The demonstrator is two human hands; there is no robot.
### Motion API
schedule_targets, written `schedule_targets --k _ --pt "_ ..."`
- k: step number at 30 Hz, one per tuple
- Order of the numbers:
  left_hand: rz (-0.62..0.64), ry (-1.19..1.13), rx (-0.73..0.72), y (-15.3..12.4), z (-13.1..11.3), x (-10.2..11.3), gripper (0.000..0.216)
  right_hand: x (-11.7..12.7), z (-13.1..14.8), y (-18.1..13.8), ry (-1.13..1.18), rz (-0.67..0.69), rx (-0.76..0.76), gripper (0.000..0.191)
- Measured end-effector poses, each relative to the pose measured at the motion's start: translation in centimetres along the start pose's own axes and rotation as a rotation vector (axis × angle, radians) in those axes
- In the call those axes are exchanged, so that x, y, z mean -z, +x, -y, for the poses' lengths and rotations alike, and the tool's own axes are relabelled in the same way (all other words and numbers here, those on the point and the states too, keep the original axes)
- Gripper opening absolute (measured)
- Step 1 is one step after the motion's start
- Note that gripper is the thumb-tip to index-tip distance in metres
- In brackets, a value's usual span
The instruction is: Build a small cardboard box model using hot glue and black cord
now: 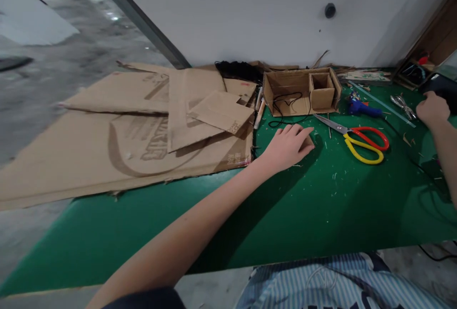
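Observation:
My left hand (287, 146) rests palm down on the green mat (321, 204), fingers loosely together and curled over a small piece of cardboard (307, 143) that barely shows. Just beyond it stands an open cardboard box (300, 92) with a smaller box inside and a black cord. Scissors (357, 140) with red and yellow handles lie to the right of that hand. My right hand (432, 109) is at the far right edge, curled into a fist around a dark object (441, 87) I cannot make out.
Large flat cardboard sheets (124, 133) cover the left of the table and overhang it. A blue tool (360, 107), metal pliers (402, 104) and a ruler (382, 104) lie at the back right. Black cables (428, 175) run along the right. The wall is close behind.

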State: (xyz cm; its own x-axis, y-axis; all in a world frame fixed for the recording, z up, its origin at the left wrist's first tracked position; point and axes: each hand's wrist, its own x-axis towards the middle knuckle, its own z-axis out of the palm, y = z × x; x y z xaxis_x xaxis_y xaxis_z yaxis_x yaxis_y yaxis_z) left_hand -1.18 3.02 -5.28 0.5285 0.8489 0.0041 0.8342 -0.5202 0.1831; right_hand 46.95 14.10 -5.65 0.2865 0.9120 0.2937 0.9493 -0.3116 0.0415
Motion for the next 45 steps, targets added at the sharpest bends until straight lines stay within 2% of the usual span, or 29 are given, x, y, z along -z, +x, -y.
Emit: schedule_targets --k 4,9,17,20,24,27,30,34,40,43,45 --pt "0.001 -0.004 -0.002 -0.1 0.0 -0.2 0.062 -0.1 0.1 0.0 0.056 0.067 -0.114 0.065" --pt "0.036 0.008 -0.006 -0.1 -0.3 0.1 0.065 -0.2 0.6 0.0 0.110 0.084 -0.202 0.067" --pt "0.031 0.046 -0.025 -0.3 -0.4 -0.1 0.055 -0.3 0.9 0.7 0.131 0.094 -0.303 0.073" --pt "0.028 0.054 -0.029 -0.3 -0.2 -0.2 0.054 -0.2 1.2 0.7 0.129 0.017 -0.325 0.067" --pt "0.010 0.055 -0.033 -0.2 0.0 -0.5 0.053 0.3 0.5 2.1 0.040 -0.228 -0.416 0.072" --pt "0.002 0.058 -0.038 -0.1 0.1 -0.6 0.053 0.5 -0.8 3.8 -0.008 -0.151 -0.497 0.079" --pt "0.005 0.058 -0.036 -0.1 0.1 -0.6 0.054 0.5 -1.6 4.5 0.011 -0.078 -0.542 0.074" --pt "0.011 0.069 -0.027 0.0 0.0 -0.7 0.054 0.9 -1.5 3.8 0.020 -0.062 -0.489 0.074" --pt "-0.013 0.097 -0.051 -0.1 0.2 -1.0 0.054 2.7 -2.2 4.4 0.009 0.048 -0.475 0.072" --pt "-0.014 0.088 -0.051 -0.1 0.1 -0.9 0.053 3.0 -2.7 4.6 0.010 0.108 -0.477 0.079" --pt "0.000 0.090 -0.049 -0.1 0.1 -0.8 0.054 3.1 -2.4 4.2 0.005 0.094 -0.436 0.085"
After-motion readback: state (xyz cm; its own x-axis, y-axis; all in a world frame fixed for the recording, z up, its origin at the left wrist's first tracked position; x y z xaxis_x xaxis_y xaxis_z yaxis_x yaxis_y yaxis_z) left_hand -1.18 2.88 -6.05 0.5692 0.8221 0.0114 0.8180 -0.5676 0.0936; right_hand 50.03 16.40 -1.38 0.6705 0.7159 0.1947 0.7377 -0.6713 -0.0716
